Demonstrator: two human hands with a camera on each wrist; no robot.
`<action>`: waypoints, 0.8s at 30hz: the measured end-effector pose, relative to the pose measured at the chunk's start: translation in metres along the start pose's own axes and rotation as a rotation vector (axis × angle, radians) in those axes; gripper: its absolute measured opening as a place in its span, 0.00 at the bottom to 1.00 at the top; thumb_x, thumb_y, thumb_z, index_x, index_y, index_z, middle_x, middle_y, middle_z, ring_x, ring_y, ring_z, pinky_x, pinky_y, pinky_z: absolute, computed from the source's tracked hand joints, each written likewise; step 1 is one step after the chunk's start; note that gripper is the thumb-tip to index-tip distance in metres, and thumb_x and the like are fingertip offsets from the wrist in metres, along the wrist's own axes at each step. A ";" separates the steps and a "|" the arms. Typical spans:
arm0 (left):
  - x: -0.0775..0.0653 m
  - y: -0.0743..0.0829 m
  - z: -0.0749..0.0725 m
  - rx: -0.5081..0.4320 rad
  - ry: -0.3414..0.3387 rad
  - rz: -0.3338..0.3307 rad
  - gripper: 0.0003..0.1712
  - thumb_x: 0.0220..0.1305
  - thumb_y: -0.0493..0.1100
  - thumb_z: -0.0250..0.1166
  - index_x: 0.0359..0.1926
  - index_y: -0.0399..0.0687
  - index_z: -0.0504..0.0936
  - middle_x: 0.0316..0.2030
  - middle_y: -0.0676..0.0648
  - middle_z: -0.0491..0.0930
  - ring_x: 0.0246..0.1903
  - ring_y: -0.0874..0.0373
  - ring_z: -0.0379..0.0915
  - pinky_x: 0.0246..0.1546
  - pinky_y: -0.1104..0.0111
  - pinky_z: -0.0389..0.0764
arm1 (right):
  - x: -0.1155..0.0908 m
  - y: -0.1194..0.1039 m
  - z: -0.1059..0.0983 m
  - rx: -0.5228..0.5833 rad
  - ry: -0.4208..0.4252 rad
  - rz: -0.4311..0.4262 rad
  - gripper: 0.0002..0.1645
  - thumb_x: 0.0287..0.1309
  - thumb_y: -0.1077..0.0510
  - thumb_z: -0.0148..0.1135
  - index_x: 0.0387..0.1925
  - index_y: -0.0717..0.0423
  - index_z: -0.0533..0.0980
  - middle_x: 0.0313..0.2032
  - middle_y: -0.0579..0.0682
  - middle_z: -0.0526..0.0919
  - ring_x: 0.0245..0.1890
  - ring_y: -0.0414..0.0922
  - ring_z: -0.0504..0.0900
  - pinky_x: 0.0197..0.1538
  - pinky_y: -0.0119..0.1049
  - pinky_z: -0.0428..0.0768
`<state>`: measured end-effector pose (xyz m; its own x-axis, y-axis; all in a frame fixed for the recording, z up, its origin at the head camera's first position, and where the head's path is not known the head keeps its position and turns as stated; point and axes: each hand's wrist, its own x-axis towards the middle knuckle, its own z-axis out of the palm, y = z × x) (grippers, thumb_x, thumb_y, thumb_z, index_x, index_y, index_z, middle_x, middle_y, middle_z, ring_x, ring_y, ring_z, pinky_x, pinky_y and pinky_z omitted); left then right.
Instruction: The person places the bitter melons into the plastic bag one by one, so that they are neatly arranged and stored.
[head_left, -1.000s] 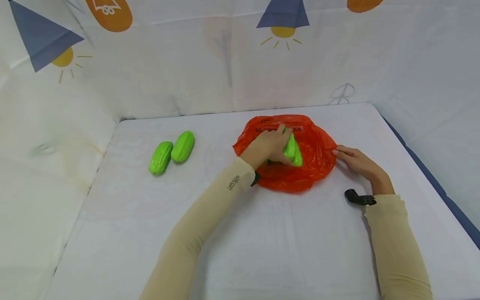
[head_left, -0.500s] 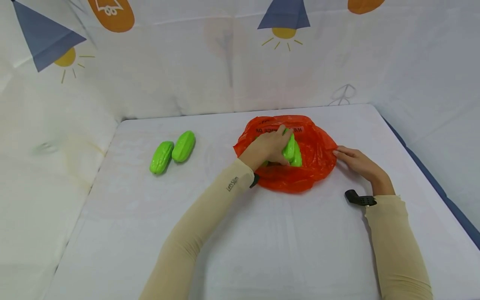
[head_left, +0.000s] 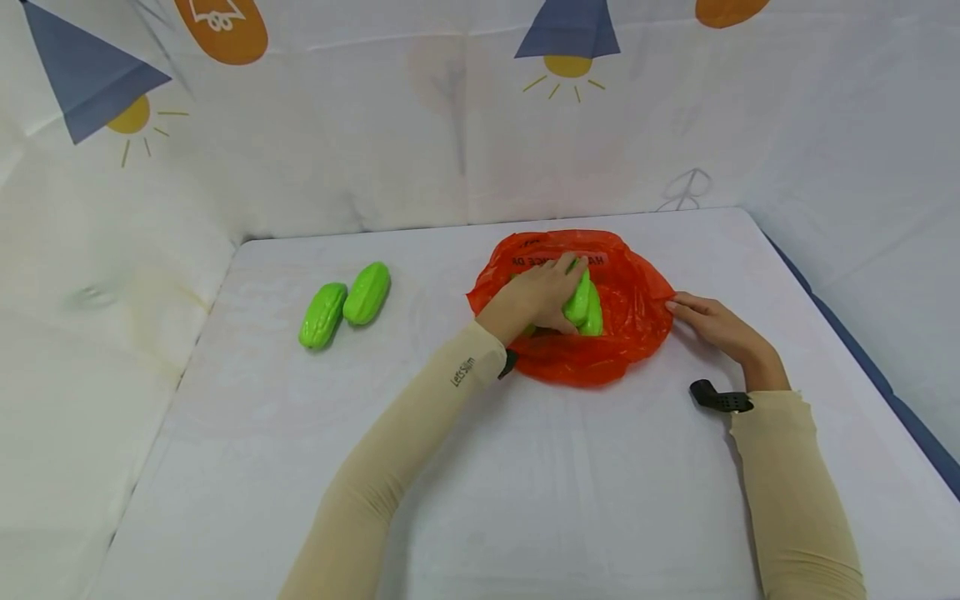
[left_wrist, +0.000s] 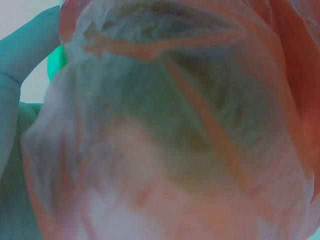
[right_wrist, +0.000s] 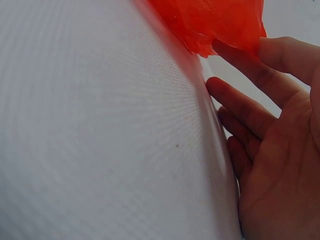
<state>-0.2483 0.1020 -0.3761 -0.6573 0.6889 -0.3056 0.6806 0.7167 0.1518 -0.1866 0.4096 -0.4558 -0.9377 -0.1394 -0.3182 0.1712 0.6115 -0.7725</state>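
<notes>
On far half of table, head cam: red bag, mouth up, green veg inside. L hand in over bag's L rim, thumb & fingers round veg, grasp partly hidden. R hand pinching bag's R rim. Two loose veg side by side at L, well apart from bag.
L wrist: bag film fills most of frame; dk shapes behind, too blurred to ID. L hand at L edge, bit of green beside.
R wrist: thumb & index on bag edge, other fingers loosely bent.
</notes>
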 end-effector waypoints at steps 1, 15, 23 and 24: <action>0.000 0.000 0.000 -0.004 0.002 -0.001 0.64 0.57 0.65 0.67 0.79 0.51 0.36 0.77 0.47 0.39 0.75 0.50 0.48 0.72 0.56 0.62 | 0.000 0.000 0.000 0.002 -0.001 0.000 0.38 0.74 0.41 0.44 0.73 0.61 0.57 0.74 0.66 0.52 0.74 0.65 0.46 0.70 0.70 0.48; -0.013 0.000 0.002 -0.017 0.058 0.033 0.59 0.60 0.72 0.58 0.79 0.54 0.38 0.78 0.48 0.37 0.76 0.50 0.43 0.73 0.55 0.60 | 0.000 -0.003 -0.002 -0.017 -0.002 0.025 0.42 0.72 0.37 0.43 0.73 0.60 0.56 0.74 0.66 0.50 0.74 0.65 0.45 0.70 0.70 0.47; -0.023 0.007 0.003 -0.006 0.129 0.099 0.56 0.63 0.75 0.51 0.79 0.53 0.39 0.78 0.48 0.38 0.77 0.50 0.43 0.74 0.56 0.58 | -0.003 0.002 -0.007 -0.036 -0.004 0.045 0.44 0.71 0.35 0.42 0.74 0.60 0.53 0.75 0.67 0.48 0.74 0.67 0.43 0.69 0.71 0.47; -0.024 0.008 0.004 0.001 0.132 0.102 0.56 0.63 0.75 0.51 0.79 0.53 0.39 0.78 0.48 0.38 0.77 0.50 0.43 0.74 0.57 0.58 | -0.003 0.003 -0.007 -0.034 -0.006 0.043 0.44 0.72 0.35 0.42 0.74 0.61 0.53 0.75 0.67 0.47 0.74 0.67 0.42 0.69 0.72 0.46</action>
<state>-0.2256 0.0902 -0.3715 -0.6218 0.7661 -0.1626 0.7460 0.6425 0.1750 -0.1857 0.4175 -0.4532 -0.9279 -0.1169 -0.3540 0.2010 0.6430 -0.7390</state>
